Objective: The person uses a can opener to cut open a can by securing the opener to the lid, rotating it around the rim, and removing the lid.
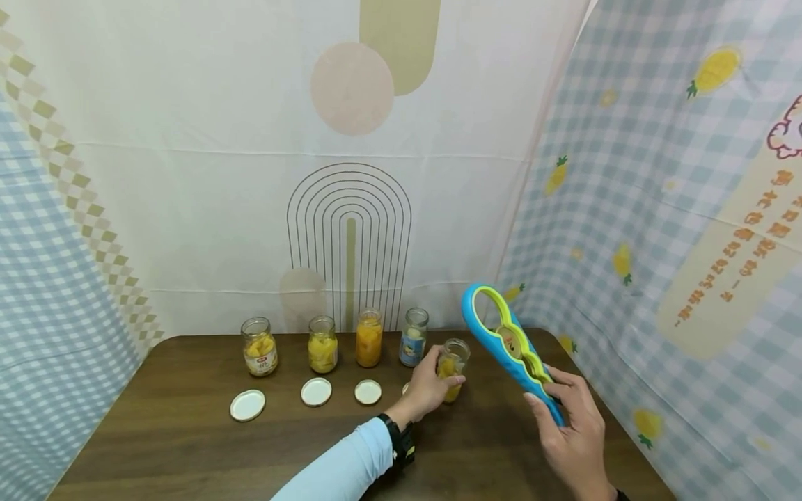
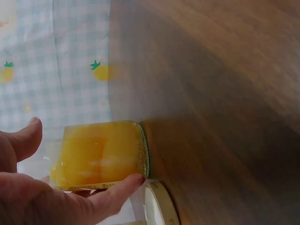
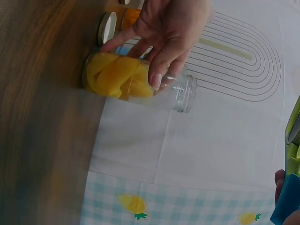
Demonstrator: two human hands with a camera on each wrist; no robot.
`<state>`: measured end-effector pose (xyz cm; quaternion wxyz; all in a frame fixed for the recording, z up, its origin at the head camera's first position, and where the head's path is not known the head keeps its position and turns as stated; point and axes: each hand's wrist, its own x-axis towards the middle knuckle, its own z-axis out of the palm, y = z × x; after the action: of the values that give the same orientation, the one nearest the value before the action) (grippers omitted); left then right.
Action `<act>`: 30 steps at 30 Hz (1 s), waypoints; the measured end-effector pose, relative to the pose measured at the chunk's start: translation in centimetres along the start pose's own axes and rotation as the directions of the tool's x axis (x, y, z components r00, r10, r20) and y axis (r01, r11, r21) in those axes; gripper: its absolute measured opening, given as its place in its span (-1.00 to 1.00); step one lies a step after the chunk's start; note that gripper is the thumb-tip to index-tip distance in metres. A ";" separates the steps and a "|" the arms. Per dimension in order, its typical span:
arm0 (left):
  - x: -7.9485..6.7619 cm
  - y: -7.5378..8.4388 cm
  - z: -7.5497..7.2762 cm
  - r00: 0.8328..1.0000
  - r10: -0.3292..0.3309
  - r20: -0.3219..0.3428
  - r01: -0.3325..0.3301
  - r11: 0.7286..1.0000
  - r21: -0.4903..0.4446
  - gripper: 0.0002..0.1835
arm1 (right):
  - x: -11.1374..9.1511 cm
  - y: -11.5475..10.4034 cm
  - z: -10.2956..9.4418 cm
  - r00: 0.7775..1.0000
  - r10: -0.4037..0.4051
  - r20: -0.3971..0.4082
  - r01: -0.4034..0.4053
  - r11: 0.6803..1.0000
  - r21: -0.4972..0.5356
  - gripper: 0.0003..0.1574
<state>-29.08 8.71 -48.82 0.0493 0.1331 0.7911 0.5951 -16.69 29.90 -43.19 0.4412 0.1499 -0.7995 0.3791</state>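
My left hand [image 1: 426, 386] is around an uncapped glass jar [image 1: 450, 366] of yellow fruit pieces, its thumb on the near side. The jar stands upright on the table; its open neck shows in the right wrist view. Along its lower side lies one outstretched finger [image 2: 117, 193] in the left wrist view. My right hand [image 1: 573, 424] grips the lower end of a blue and green multi-ring jar opener [image 1: 506, 358], raised above the table to the right of the jar. A round metal lid [image 1: 510, 342] sits in one of the opener's rings.
Several open jars stand in a row at the back: a labelled one [image 1: 260, 351], a yellow one [image 1: 322, 351], an orange one [image 1: 369, 342] and a blue-labelled one [image 1: 413, 344]. White-lined lids [image 1: 247, 405] lie before them, one partly behind my left hand. Cloth curtains [image 1: 188, 229] hang around the table.
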 end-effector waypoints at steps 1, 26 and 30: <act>0.1 0.1 0.1 1.000 -0.003 -0.006 0.003 1.000 0.003 -0.31 | 0.0 0.0 0.0 1.000 -0.006 -0.003 0.006 1.000 0.003 -0.58; 7.8 0.8 2.2 0.995 -0.089 -0.043 0.091 0.994 0.065 -0.24 | -0.1 0.2 0.3 0.999 -0.019 0.044 0.021 0.999 -0.031 -0.63; 7.7 1.1 2.1 0.992 -0.119 -0.030 0.120 0.992 0.037 -0.23 | -0.4 0.2 0.3 0.999 -0.005 0.043 0.007 0.999 -0.039 -0.63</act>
<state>-35.84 13.01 -47.75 0.0714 0.0783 0.8095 0.5775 -16.77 29.82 -43.71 0.4277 0.1517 -0.8156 0.3589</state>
